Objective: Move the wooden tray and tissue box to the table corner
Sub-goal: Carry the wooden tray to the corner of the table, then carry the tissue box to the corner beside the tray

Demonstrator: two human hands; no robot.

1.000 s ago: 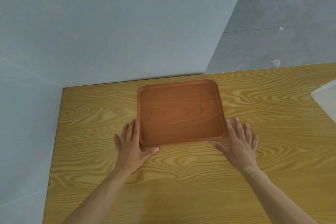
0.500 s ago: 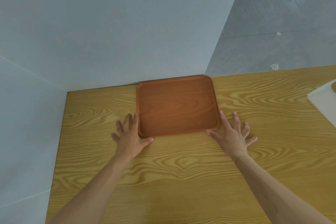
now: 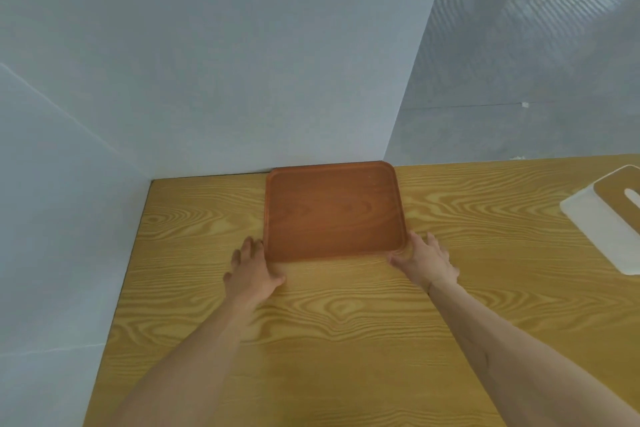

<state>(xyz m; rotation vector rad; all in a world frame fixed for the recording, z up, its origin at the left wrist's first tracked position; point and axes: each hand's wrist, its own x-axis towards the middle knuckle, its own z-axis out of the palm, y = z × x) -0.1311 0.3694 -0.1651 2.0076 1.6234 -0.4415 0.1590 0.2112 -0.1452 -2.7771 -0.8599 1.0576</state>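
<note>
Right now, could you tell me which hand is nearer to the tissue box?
The right hand. It rests at the wooden tray's near right corner, on the side facing the tissue box; the left hand is at the tray's near left corner, farther away.

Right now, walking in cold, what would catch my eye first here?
The reddish wooden tray stands out, lying flat at the far edge of the pale wood-grain table, against the white wall. The left hand and right hand flank its near corners, palms down. At the right edge sits a white tissue box with a wooden top, partly cut off.
</note>
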